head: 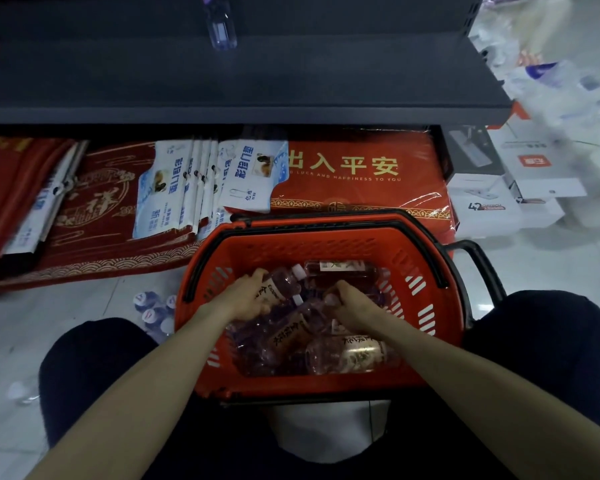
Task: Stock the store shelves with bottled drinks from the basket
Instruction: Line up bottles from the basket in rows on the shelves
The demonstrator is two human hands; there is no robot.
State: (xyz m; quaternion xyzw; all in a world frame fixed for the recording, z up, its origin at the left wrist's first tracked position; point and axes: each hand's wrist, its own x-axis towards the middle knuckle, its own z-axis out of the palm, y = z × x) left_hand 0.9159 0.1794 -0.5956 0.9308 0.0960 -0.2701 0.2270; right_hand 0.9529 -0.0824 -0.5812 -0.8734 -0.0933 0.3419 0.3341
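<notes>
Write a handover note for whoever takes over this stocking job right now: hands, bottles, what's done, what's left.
Left hand grips a white-capped bottle in the red basket.
Right hand curls round a clear bottle beside it.
Done: a single bottle stands on the dark shelf.
Left: several bottles lie in the basket; lift these two out, shelve them, then the rest. Some spare bottles sit on the floor left of the basket.

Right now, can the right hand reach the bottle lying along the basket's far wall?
Likely yes: that bottle lies uncovered just beyond the right hand, nothing between, though it seems to grip another.
</notes>
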